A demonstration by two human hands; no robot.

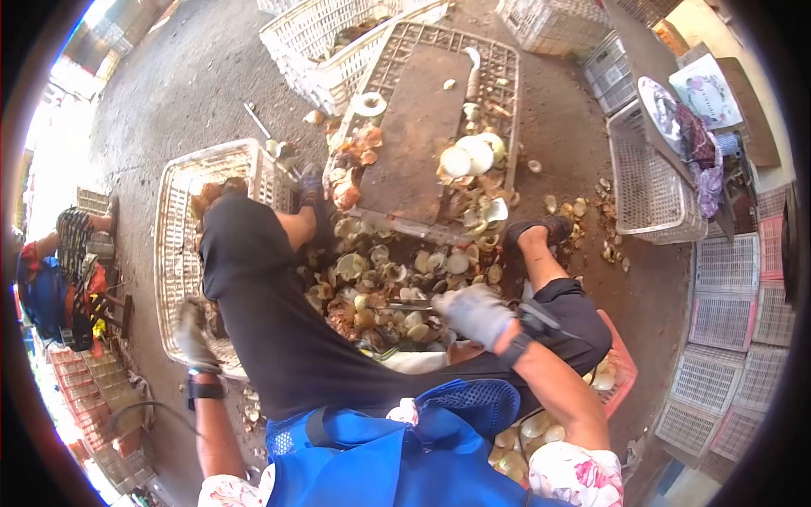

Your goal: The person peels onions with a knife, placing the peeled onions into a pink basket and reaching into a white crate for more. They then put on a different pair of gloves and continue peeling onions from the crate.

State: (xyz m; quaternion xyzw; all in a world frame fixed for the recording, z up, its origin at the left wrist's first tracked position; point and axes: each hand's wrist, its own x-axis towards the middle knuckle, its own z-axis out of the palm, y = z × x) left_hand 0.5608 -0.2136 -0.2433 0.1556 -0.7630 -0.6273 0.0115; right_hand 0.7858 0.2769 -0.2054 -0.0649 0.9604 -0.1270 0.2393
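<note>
My right hand (473,313), in a grey glove, is closed on a knife (410,306) whose blade points left over a pile of opened shells (384,275) between my legs. My left hand (194,334), also gloved, reaches down into the white crate (173,237) at my left, among brown unopened shells (215,193); what it holds is hidden. A brown board (414,127) lies on an upturned crate ahead, with white shell halves (470,155) on its right side.
Several white plastic crates (650,182) stand to the right and at the back. A red crate (621,363) with shells sits under my right leg. Another person (63,270) sits at the far left. Loose shells are scattered on the concrete floor.
</note>
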